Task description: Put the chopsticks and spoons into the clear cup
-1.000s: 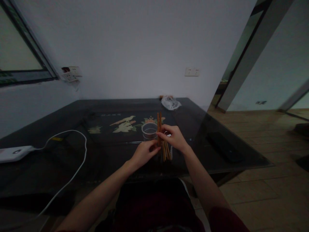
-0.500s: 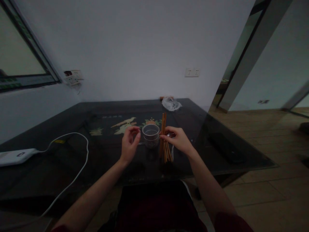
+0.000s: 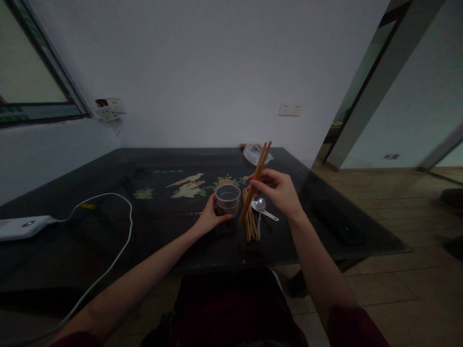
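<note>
My left hand [image 3: 209,219] is wrapped round the base of a clear plastic cup [image 3: 227,199] that stands on the dark glass table [image 3: 108,231]. My right hand [image 3: 280,193] is raised above the table and pinches a pair of brown chopsticks [image 3: 257,174], tilted with their tops to the upper right. Several more chopsticks [image 3: 250,222] lie in a bundle on the table just right of the cup. Two metal spoons [image 3: 261,208] lie beside that bundle, under my right hand.
A white power strip [image 3: 21,226] with a looping white cable [image 3: 119,231] lies at the left. A crumpled plastic bag [image 3: 256,153] sits at the far edge. A dark flat object [image 3: 334,217] lies at the right. Wooden floor lies beyond the right edge.
My left hand moved from the chopsticks to the cup and closed round it. My right hand lifted two chopsticks off the table and tilted them, uncovering the spoons.
</note>
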Demonstrator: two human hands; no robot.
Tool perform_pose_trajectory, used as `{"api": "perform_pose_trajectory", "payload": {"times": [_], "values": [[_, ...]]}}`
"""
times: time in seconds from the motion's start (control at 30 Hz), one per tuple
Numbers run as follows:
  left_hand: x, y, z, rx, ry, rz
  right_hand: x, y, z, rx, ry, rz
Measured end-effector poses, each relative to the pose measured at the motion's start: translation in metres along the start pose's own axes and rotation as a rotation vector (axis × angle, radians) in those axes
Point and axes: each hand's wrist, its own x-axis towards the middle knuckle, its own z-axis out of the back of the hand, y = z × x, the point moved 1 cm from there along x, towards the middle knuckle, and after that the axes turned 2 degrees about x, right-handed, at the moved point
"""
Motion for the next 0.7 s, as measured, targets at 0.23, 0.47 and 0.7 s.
{"api": "perform_pose_trajectory", "payload": {"times": [0.23,0.47,0.7], "values": [[0.001,0.000,0.002,-0.013,-0.010,0.046,0.044,0.019,0.000,0.051,-0.105,0.107],[0.002,0.000,0.000,-0.032,0.009,0.082,0.085,-0.020,-0.021,0.025,-0.061,0.060],[0.002,-0.005,0.002,0.001,-0.002,0.086,0.094,-0.031,-0.016,0.055,-0.086,0.058]]}}
